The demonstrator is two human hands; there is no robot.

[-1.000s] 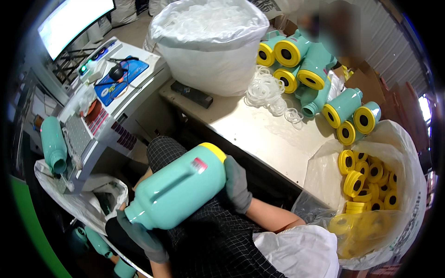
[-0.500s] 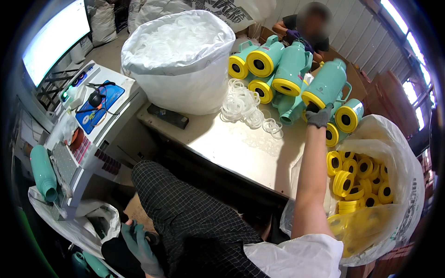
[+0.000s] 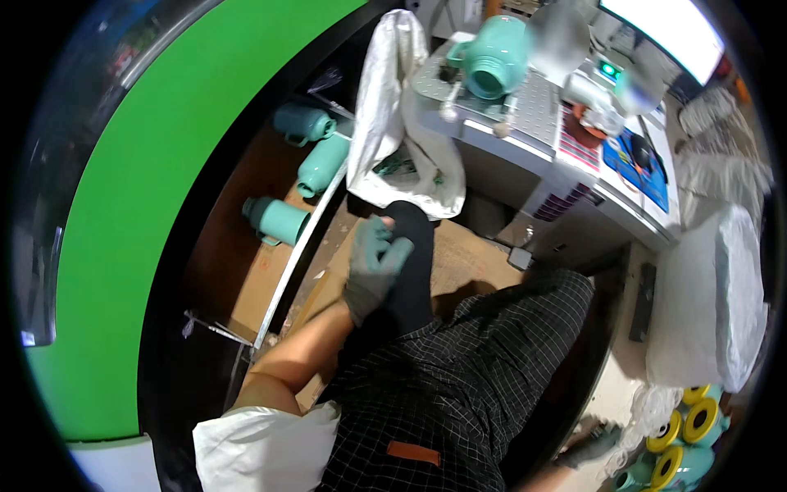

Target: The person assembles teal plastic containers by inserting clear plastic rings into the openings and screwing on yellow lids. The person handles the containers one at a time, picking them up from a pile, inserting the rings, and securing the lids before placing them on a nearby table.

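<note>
My left hand (image 3: 373, 271), in a grey-green glove, is raised over my dark-clad leg with fingers apart and nothing in it. Ahead of it, a green vacuum flask (image 3: 498, 57) with a handle stands tilted on a perforated metal plate (image 3: 533, 115), its open neck toward me. My right hand (image 3: 592, 447), in a grey glove, is low at the right edge, beside clear plastic rings (image 3: 652, 414). Its fingers are smeared by motion. Green flasks with yellow bases (image 3: 701, 422) lie just beyond it.
Several green flasks (image 3: 283, 220) lie in a compartment on the left, behind a white rail (image 3: 299, 254). A white sack (image 3: 385, 107) hangs open by the bench. A green curved machine panel (image 3: 115, 271) fills the left side. A large white bag (image 3: 705, 312) stands at right.
The view has swung far to the left. My right hand has come away from the yellow-based flask it touched. My left hand has lifted forward over my leg.
</note>
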